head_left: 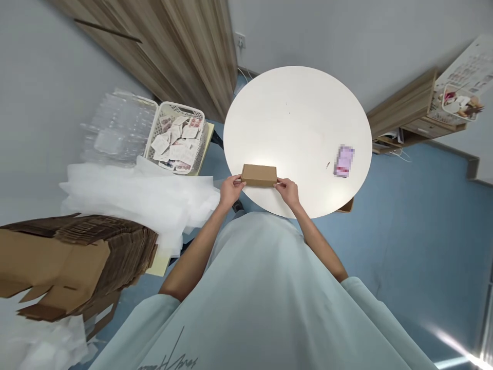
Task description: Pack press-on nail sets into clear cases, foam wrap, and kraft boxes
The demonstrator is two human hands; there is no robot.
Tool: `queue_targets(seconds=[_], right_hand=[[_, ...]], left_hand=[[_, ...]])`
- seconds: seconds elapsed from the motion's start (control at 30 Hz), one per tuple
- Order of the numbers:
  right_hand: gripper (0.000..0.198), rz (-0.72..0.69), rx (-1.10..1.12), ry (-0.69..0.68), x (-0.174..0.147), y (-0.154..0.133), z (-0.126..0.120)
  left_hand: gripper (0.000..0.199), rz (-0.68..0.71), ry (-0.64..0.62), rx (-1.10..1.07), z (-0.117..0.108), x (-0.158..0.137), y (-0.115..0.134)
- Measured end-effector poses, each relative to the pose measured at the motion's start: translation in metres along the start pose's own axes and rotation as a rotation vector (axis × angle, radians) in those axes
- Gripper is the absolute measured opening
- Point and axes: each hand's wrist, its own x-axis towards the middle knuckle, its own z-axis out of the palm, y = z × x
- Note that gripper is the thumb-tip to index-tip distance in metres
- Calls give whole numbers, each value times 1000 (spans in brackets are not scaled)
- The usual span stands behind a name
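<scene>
Item in hand: one closed brown cardboard box (259,174), flat and oblong, at the near left edge of the round white table (296,113); left hand (230,191) gripping its left end, right hand (288,192) gripping its right end, fingers bent around the corners; whether the underside touches the tabletop, cannot be told.

Step, as judged: handling or squaring of the shut box by both ends; the next move, by the same judgement, calls for an even, light grip, so that the thin board is not crushed nor the lid sprung.

Surface: white top, a few small dark marks; one lilac item (345,160), blurred by pixels, towards the right edge, well apart from the box.

Room, left: white perforated basket (201,146) of small printed packets (179,144); clear plastic packaging (119,128); white foam sheets (146,195); stacked flattened cartons (57,262); wood-grain cabinet (185,46) beyond.

Room, far and right: wall socket (240,40); wooden shelf unit (408,105) bearing a second basket (442,116); blue floor (416,216).
</scene>
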Motion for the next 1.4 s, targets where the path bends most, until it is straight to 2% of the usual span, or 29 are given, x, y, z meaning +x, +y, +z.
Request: queue_targets(seconds=[0.2, 0.43, 0.57, 0.73, 0.87, 1.03, 1.23, 1.4], right_hand=[[29, 3, -73, -44, 9, 6, 22], [24, 55, -101, -28, -2, 15, 21], [23, 135, 145, 91, -22, 27, 0], [54, 252, 599, 244, -73, 53, -40], [60, 333, 773, 432, -123, 86, -73], [58, 379, 835, 619, -175, 156, -133], [55, 443, 828, 711, -227, 248, -229], [58, 495, 773, 713, -241, 297, -297]], left_hand=[[37, -100, 15, -36, 3, -5, -19], [27, -143, 49, 79, 7, -14, -12], [24, -99, 1, 50, 15, -24, 6], [26, -64, -202, -9, 48, -38, 36], [25, -41, -354, 22, 105, -50, 60], [23, 21, -495, 72, 216, -77, 86], [24, 31, -685, 143, 355, -121, 117], [20, 44, -775, 287, 437, -135, 138]])
